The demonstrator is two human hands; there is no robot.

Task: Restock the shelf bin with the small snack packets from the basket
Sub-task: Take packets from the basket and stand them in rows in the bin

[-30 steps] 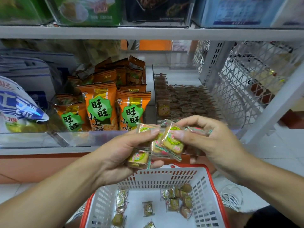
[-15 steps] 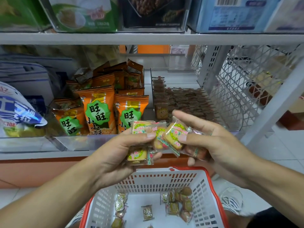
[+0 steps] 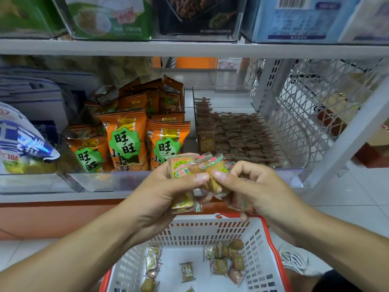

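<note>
A person stands at a shop shelf, both hands raised in front of it over a basket (image 3: 262,232) on the floor. The left hand (image 3: 166,192) holds a small bunch of snack packets (image 3: 183,165), thumb pressed over them in a closed grip. The right hand (image 3: 254,186) pinches another packet (image 3: 216,175) between thumb and curled fingers, touching the left hand's bunch, and seems to keep one more tucked under its palm.

Just behind the hands sits the clear shelf bin (image 3: 294,165), already lined with rows of similar small packets (image 3: 237,135) toward its back and middle. Its front edge looks less full.

The work seems partly done: none of the held packets has reached the bin yet, and roughly a dozen loose packets (image 3: 221,264) lie scattered on the basket's bottom, waiting to be moved. To the left of the bin stand orange snack bags (image 3: 126,142).
</note>
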